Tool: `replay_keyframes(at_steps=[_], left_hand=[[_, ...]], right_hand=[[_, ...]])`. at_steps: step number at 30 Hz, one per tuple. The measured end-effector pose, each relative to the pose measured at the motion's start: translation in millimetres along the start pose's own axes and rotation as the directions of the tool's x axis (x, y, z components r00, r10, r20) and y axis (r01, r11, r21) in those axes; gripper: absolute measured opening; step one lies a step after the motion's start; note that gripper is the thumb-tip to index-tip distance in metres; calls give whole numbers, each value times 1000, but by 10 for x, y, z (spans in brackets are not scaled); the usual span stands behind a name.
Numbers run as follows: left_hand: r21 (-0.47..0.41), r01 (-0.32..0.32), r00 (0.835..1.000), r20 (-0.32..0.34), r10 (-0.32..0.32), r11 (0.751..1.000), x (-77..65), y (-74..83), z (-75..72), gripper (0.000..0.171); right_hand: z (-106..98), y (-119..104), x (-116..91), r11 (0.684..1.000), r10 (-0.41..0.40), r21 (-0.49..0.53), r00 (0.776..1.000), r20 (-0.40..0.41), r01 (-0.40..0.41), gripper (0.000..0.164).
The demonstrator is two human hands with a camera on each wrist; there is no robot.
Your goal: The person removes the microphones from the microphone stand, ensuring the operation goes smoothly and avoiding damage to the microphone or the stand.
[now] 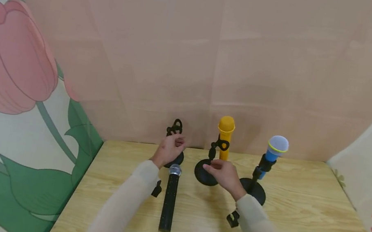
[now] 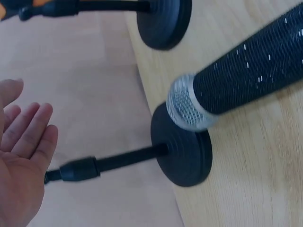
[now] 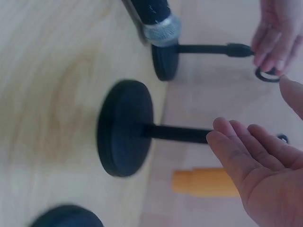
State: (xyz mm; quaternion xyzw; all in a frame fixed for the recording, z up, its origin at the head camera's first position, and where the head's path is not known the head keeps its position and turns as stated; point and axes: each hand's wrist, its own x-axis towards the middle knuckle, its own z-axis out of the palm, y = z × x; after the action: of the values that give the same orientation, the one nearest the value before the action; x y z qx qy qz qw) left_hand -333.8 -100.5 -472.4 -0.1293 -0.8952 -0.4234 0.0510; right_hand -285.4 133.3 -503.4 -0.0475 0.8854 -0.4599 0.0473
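Observation:
My left hand (image 1: 168, 149) is beside the upper part of the left black microphone stand (image 1: 178, 159), fingers loosely extended. In the left wrist view its fingers overlap the tip of that stand's pole. A black glittery microphone (image 1: 169, 202) with a silver mesh head lies on the table, its head toward the stand's base. My right hand (image 1: 227, 175) is at the pole of the middle microphone stand (image 1: 203, 174); in the right wrist view its fingers are fairly straight. Just behind that stand, a yellow microphone (image 1: 227, 125) is upright, its lower part partly hidden.
At the right, a blue microphone (image 1: 272, 152) with a pale head tilts in the clip of a third black stand (image 1: 257, 193). The wood-grain table (image 1: 302, 219) meets a pinkish cloth backdrop (image 1: 157, 65). Flower-printed panels (image 1: 12, 60) border both sides.

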Motion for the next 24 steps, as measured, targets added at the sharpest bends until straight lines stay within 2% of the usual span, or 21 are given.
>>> replay_keyframes(at_steps=[7, 11, 19, 24], left_hand=[[-72, -10, 998, 62, 14, 997, -34, 180, 122, 38], [-73, -29, 997, 69, 34, 997, -24, 266, 210, 39], [-77, -55, 995, 78, 61, 996, 18, 408, 363, 40], [-103, -49, 996, 75, 57, 993, 40, 487, 438, 38]], right_hand=[[-312, -32, -45, 998, -46, -41, 996, -76, 43, 62], [-453, -34, -58, 997, -70, -48, 992, -104, 66, 55], [-668, -70, -35, 993, -99, -79, 984, -148, 88, 54], [-777, -114, 10, 994, -91, -67, 986, -136, 83, 56]])
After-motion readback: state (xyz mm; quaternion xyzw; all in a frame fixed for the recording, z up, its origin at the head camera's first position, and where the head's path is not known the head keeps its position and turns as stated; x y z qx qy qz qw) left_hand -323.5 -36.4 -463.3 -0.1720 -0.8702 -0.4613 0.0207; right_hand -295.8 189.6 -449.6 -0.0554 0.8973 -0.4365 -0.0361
